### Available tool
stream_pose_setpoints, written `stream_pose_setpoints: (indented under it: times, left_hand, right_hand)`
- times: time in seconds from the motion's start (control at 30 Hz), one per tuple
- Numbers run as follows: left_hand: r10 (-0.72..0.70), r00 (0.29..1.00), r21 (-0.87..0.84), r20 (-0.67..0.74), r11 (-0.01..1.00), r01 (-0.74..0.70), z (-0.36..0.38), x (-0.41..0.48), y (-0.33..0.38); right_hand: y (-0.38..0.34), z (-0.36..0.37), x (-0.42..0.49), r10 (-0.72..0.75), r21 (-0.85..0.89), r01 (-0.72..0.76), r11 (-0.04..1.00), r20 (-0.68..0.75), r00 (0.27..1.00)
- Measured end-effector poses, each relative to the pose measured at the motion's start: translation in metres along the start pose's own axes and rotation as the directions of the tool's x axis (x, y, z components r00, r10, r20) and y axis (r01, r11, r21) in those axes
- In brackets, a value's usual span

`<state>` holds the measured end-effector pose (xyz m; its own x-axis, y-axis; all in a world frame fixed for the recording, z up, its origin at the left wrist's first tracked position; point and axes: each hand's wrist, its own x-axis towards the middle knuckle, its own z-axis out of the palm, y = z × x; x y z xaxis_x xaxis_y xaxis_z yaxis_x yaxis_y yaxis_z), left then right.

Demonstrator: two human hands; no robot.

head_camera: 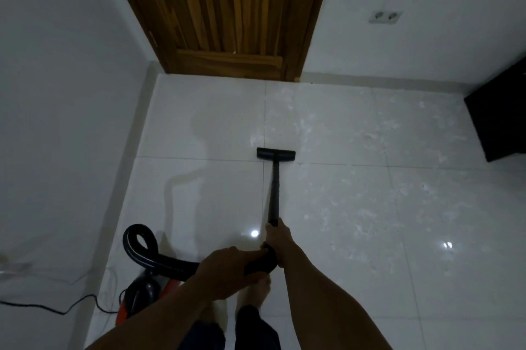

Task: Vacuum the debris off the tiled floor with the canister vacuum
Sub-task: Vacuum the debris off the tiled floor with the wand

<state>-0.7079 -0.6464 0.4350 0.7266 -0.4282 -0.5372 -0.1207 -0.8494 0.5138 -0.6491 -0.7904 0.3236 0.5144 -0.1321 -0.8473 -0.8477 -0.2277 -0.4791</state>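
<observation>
Out front on the tiled floor [199,121], the nozzle [275,153] sits flat at a tile joint, with pale debris [355,127] scattered to its right & beyond. Right hand [277,238] wraps the black tube [273,190] near its upper end; left hand [227,262] grips the bent handle where the hose [159,258] joins. Tube looks stiff & light, so that two-point hold should steer well. Hose is floppy and loops back to the red canister [145,292] behind-left. That's prob. the heavy bit. Glossy tiles, so the nozzle should glide easy.
</observation>
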Motion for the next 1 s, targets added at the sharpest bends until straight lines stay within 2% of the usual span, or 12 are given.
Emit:
stream_pose_setpoints:
  times: [0.1,0.23,0.43,0.53,0.63,0.9,1.0]
  left_hand:
    - [-0.014,1.000,-0.004,0.010,1.000,0.014,-0.015,0.016,-0.004]
    - [-0.022,0.996,0.021,0.081,1.000,0.020,-0.038,0.040,-0.013]
    - [-0.182,0.970,-0.044,0.163,0.980,0.192,-0.074,0.098,-0.055]
    - [-0.114,0.980,-0.046,0.165,0.991,0.123,-0.111,0.117,-0.062]
    - [-0.067,0.993,-0.010,0.098,0.998,0.069,-0.147,0.141,-0.080]
    - [-0.060,0.998,-0.078,-0.022,0.995,0.058,-0.214,0.198,-0.118]
    - [-0.051,0.999,-0.086,0.016,0.995,0.052,-0.229,0.200,-0.127]
  right_hand:
    - [-0.014,-0.001,0.014,0.020,0.040,-0.019,0.999,-0.017,1.000]
    - [-0.040,0.000,0.029,-0.008,0.007,0.009,1.000,-0.036,0.999]
    - [-0.104,0.012,0.080,-0.037,-0.052,0.039,0.998,0.051,0.998]
    - [-0.139,0.019,0.098,-0.012,-0.046,0.014,0.999,0.045,0.999]
    - [-0.178,0.029,0.126,0.000,-0.047,0.002,0.999,0.040,0.999]
    - [-0.270,0.045,0.177,-0.059,-0.056,0.059,0.997,0.001,0.998]
    - [-0.284,0.050,0.174,-0.052,-0.066,0.051,0.997,-0.017,0.999]
